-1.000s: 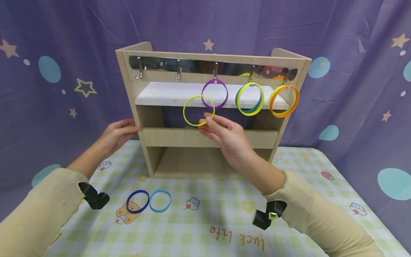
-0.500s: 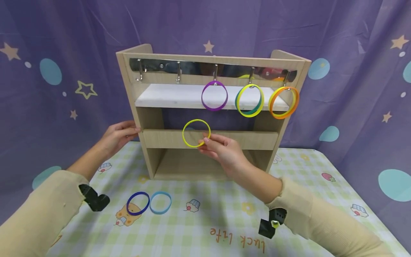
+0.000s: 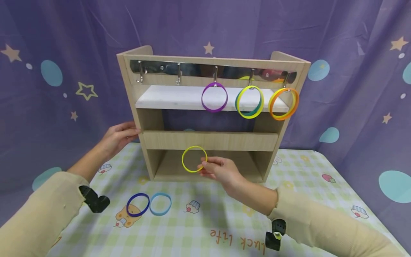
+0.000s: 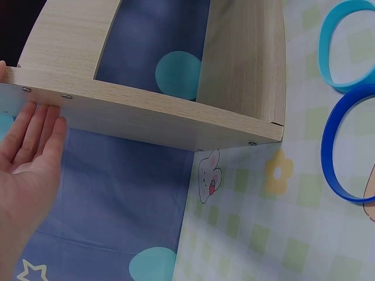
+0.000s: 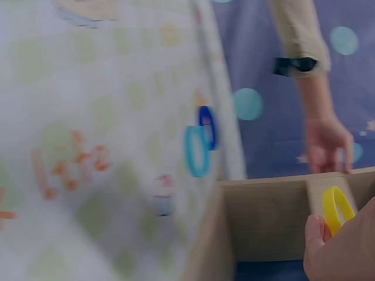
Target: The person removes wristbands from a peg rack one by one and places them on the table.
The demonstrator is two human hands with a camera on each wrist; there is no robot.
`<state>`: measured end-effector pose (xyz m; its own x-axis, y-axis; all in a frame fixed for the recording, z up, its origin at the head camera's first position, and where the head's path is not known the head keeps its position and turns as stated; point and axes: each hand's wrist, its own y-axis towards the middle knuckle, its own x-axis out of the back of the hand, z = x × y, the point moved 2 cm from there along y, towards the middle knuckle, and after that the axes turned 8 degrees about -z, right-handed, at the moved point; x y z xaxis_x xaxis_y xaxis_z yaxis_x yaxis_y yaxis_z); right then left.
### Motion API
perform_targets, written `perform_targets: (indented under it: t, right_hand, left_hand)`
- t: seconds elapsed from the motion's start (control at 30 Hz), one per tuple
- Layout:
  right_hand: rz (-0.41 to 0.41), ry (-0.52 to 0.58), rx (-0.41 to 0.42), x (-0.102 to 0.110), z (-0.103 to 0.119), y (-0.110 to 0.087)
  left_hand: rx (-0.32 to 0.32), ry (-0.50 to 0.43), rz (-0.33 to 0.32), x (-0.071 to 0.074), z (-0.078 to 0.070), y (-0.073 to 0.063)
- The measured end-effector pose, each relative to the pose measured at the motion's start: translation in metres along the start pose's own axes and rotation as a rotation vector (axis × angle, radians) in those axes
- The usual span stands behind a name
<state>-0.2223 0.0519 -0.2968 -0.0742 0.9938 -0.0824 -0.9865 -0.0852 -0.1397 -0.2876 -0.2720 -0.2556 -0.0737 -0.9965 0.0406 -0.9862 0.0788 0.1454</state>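
Observation:
Fingertips of my right hand [image 3: 224, 172] pinch a thin yellow silicone wristband [image 3: 183, 162] by its right side. It is held up in front of the shelf's lower opening; the right wrist view shows the yellow wristband [image 5: 331, 213] near the thumb. My left hand [image 3: 119, 138] rests with extended fingers against the left side panel of the small wooden shelf [image 3: 210, 141]. In the left wrist view, the left hand [image 4: 29, 170] touches that panel near two screws. A dark blue wristband [image 3: 127, 207] and a light blue wristband [image 3: 160, 214] lie on the tablecloth, side by side.
A metal hook rail [image 3: 192, 69] spans the shelf's top front. A purple wristband [image 3: 202, 101] hangs from its middle hook, yellow and green wristbands [image 3: 250, 117] from another, orange and yellow wristbands [image 3: 277, 117] from the rightmost. Two left hooks are bare. A purple curtain [image 3: 74, 28] hangs behind.
My right hand has moved down with the yellow wristband, from just below the purple wristband to the shelf's lower opening. My left hand stays at the side panel.

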Motion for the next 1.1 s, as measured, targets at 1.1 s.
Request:
perform_targets:
  t: [1.1]
  right_hand:
    - [0.132,-0.114,-0.221,-0.009,-0.101,0.002]
  left_hand:
    - [0.005,0.015,-0.005,-0.001,0.0,0.0]
